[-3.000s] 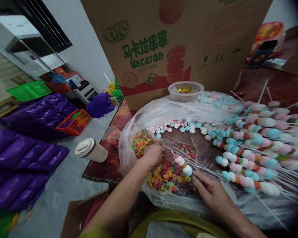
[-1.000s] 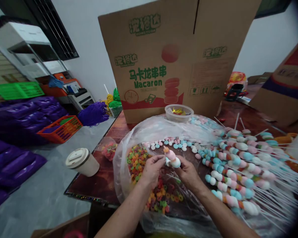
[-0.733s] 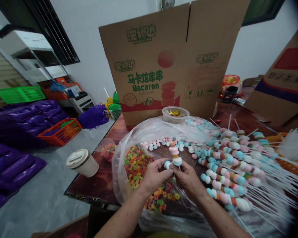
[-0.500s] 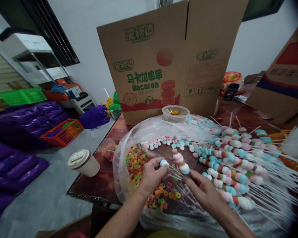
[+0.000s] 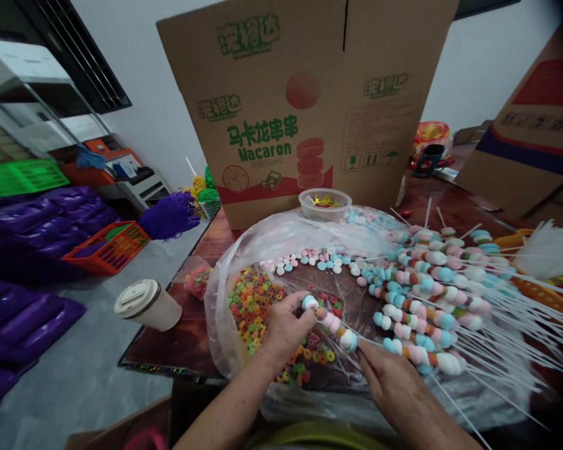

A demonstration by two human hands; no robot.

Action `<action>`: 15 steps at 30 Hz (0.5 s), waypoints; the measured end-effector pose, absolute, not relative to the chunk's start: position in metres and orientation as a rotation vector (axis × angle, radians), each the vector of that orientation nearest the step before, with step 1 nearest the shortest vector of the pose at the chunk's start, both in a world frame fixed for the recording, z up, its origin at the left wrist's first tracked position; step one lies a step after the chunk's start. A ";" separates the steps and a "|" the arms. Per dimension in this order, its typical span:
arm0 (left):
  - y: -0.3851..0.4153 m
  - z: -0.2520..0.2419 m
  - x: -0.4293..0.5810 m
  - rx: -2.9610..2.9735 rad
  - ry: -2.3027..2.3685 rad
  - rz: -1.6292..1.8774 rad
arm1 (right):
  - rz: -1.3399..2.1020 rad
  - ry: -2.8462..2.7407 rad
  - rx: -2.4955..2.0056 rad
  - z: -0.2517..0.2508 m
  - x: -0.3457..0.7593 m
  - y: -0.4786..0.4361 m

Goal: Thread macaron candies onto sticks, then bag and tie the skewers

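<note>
My left hand [image 5: 285, 326] pinches a white-and-blue candy piece [image 5: 309, 303] at the tip of a thin white stick. The candy skewer [image 5: 335, 326] lies almost flat, with pink, orange and blue pieces on it. My right hand [image 5: 391, 374] grips the stick's lower end, fingers closed round it. Both hands hover over a heap of coloured ring candies [image 5: 256, 307] inside an open clear plastic bag [image 5: 225, 294]. Loose pink, white and blue candy discs [image 5: 319, 261] lie further back in the bag.
Several finished skewers [image 5: 431, 294] fan out to the right. A clear tub [image 5: 324, 204] stands before a big Macaron carton [image 5: 291, 106]. A lidded paper cup [image 5: 145, 305] sits at the table's left edge. Purple bags [image 5: 32, 300] and an orange basket [image 5: 107, 247] lie on the floor.
The skewer was upright between both hands a second ago; now it is tilted down flat. My left hand has brought a white-blue piece to its tip. My right hand slid down the stick.
</note>
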State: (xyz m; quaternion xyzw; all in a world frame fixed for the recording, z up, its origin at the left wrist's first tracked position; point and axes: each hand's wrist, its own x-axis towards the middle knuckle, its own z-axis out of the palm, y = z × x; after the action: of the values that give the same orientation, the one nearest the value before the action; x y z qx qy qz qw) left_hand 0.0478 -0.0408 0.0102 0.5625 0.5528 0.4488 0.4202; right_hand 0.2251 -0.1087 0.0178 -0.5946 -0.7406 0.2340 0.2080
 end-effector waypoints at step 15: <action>-0.048 0.021 0.041 2.028 1.284 0.862 | 0.581 -2.279 -2.068 0.038 0.215 -0.111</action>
State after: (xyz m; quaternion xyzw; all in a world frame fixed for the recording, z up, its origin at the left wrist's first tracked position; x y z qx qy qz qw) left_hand 0.0411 -0.0483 0.0211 0.7607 0.4817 0.3233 0.2911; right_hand 0.2154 -0.1107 0.0380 -0.6604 -0.7276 0.1854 0.0051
